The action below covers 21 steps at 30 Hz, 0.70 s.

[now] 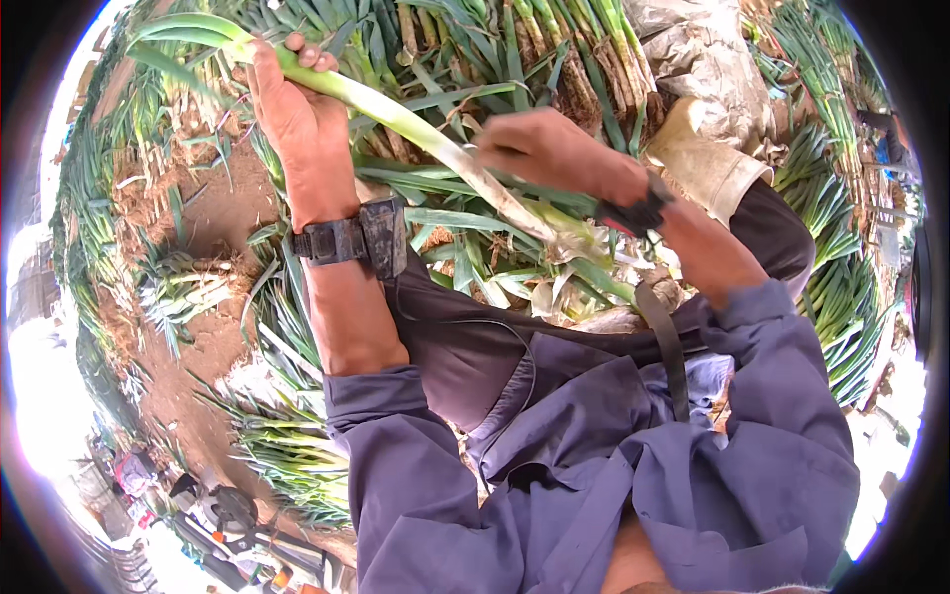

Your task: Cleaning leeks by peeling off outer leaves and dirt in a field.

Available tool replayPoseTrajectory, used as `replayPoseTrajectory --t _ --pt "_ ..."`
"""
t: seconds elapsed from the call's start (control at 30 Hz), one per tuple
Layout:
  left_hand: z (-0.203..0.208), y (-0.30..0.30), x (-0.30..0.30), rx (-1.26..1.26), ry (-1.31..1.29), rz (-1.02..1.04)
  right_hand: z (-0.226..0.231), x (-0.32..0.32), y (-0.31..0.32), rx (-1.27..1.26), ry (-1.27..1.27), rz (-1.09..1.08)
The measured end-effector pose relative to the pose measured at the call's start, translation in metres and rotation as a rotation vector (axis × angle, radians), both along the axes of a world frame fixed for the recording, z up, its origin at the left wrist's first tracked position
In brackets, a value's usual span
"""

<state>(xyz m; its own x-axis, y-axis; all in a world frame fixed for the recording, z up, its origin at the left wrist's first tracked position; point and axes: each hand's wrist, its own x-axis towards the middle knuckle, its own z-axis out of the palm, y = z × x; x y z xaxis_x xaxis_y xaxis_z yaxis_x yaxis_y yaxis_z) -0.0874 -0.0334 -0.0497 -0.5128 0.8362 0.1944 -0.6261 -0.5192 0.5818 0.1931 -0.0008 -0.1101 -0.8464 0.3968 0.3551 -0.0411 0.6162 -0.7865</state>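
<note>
A long leek, with green leaves at its upper left and a pale stem, slants down to the right across the middle. My left hand is closed around its green upper part, the fingertips showing over the top. Just beside the pale stem is my right hand, blurred, with its fingers curled in; whatever it may grip is hidden. The stem's lower end lies over a heap of loose leaves and peelings in front of my lap.
Piled leeks with soil-covered roots lie at the far side, and more leeks at the left. Bare brown soil runs along the left. A crumpled, dirty pale sack lies at the far right, near my knee.
</note>
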Motion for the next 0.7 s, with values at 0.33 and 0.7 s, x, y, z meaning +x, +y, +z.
replayPoseTrajectory --t 0.33,0.7 --pt "0.007 -0.004 0.026 -0.168 0.160 0.232 -0.071 0.092 -0.010 0.142 -0.663 -0.214" --pt "-0.011 0.016 0.043 -0.138 0.003 0.037 0.005 -0.038 0.004 0.247 0.080 -0.512"
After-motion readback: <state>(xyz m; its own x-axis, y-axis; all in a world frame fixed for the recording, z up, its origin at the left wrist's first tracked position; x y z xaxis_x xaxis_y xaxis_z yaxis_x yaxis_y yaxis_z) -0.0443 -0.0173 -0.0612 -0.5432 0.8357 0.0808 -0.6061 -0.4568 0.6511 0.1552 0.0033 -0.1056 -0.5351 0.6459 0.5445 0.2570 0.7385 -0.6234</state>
